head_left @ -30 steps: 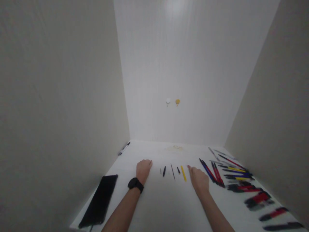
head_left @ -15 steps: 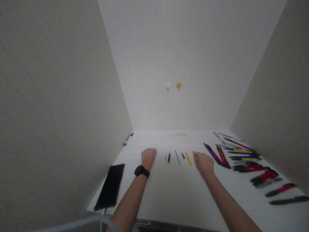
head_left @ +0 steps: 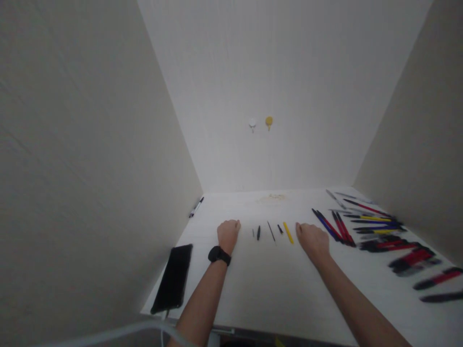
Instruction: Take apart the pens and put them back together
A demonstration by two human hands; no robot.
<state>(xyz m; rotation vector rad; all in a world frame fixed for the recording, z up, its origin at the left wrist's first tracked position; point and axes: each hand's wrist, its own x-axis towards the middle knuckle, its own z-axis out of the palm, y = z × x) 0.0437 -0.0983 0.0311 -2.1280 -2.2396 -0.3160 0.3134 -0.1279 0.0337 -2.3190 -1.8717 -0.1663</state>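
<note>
- Head view: a row of five small parts was seen laid near the middle of the table (head_left: 267,294): a yellow tube (head_left: 288,233), a short black piece (head_left: 280,229), a thin dark rod (head_left: 271,233), a longer black piece (head_left: 258,233) and a tiny greyish piece (head_left: 253,233), perhaps a spring. Gaps were left between them, presumably so that each could be told apart.
- The row was flanked by both hands. The left hand (head_left: 228,234) was curled into a fist beside the greyish piece; the right hand (head_left: 314,241) was likewise closed, just beside the yellow tube. Nothing was seen gripped, though the palms were hidden. The parts were thus left uncovered.
- A black watch (head_left: 219,254) was worn on the left wrist.
- Blue and red pens (head_left: 346,230) were set beyond the right hand, and more pens (head_left: 412,259) were lined along the right edge, apparently kept apart from the row.
- A dark tablet-like device (head_left: 172,277) was placed at the near left corner, a marker-like pen (head_left: 196,207) toward the far left corner.
</note>
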